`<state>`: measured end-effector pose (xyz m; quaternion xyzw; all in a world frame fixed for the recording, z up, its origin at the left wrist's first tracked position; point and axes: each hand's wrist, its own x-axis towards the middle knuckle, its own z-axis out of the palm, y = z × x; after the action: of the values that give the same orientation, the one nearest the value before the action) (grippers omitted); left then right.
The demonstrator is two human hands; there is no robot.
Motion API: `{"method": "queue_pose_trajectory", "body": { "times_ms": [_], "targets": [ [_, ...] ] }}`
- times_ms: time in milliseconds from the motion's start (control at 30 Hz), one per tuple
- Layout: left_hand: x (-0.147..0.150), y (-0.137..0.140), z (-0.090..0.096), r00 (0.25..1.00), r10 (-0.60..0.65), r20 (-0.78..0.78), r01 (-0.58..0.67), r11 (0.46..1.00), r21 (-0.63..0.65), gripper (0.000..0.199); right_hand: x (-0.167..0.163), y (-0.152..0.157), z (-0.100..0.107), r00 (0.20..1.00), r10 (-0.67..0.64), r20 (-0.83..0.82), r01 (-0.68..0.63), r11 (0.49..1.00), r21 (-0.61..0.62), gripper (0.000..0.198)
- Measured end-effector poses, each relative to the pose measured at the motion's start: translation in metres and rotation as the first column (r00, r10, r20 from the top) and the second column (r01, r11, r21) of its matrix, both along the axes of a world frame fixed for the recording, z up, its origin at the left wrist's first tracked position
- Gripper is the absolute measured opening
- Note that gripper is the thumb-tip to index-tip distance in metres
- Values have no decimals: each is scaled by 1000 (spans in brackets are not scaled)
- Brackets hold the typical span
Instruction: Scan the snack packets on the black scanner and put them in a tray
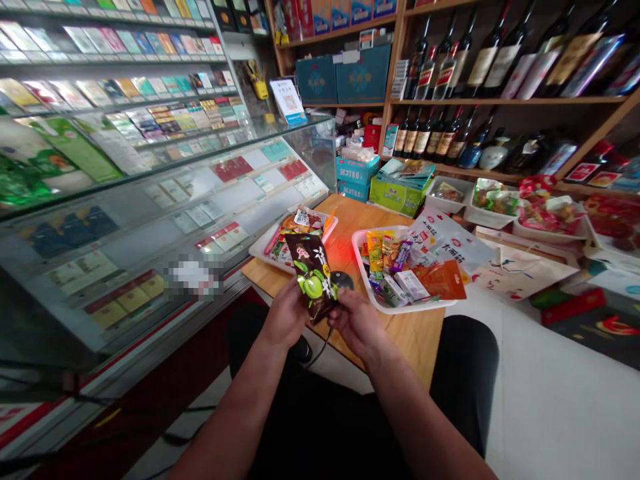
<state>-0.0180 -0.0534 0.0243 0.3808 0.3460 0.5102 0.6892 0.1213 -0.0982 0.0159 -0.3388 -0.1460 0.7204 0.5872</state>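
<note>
Brown glossy pouch (315,277) at frame centre, above the wooden desk (415,337), fingers of left hand (286,315) and right hand (357,325) grasping its lower edges; slick film might slide should either pinch loosen, dropping it against the black round device (345,279) alongside

the left forearm (237,400) and right forearm (417,403), both bare, extend from the bottom edge and converge toward frame centre. the left hand (285,317) grips below and left of centre; the right hand (359,325), below and right, pinches.
</note>
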Motion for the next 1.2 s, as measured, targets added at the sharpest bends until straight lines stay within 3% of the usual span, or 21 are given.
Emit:
{"method": "queue_pose_trajectory", "body": {
  "times_ms": [100,200,333,400,500,567,633,767,867,1200],
  "targets": [
    [-3,-14,-4,993,-117,0,117,993,-30,41,-12,-8,0,965,160,-210,-178,982,-69,23],
    [-10,-21,-5,993,-113,37,114,993,-39,36,-17,-14,1,909,275,-314,-313,947,-74,18],
    [-15,-23,-3,999,-38,25,40,996,-77,28,-12,-19,3,910,377,-172,-384,923,-10,33],
    [-15,-22,-2,999,6,43,-4,999,-43,26,-6,-21,3,944,330,-11,-330,944,-1,40],
    [-15,-17,-3,993,112,48,-114,993,39,25,5,-20,2,973,106,204,-112,994,17,44],
    [-17,-13,-7,981,195,-18,-193,978,75,26,12,-18,2,948,-42,314,22,997,68,45],
    [-21,-9,-14,958,271,-99,-261,960,102,27,18,-16,2,905,-124,407,70,987,145,45],
    [-25,-3,-24,920,332,-208,-302,939,161,27,25,-8,2,777,-182,603,-1,957,289,37],
    [-25,4,-23,909,321,-266,-268,939,217,26,31,4,6,624,-220,750,-89,934,347,30],
    [-7,68,16,857,293,-423,-55,870,490,25,74,74,27,162,-397,903,-260,866,427,26]
  ]
}}
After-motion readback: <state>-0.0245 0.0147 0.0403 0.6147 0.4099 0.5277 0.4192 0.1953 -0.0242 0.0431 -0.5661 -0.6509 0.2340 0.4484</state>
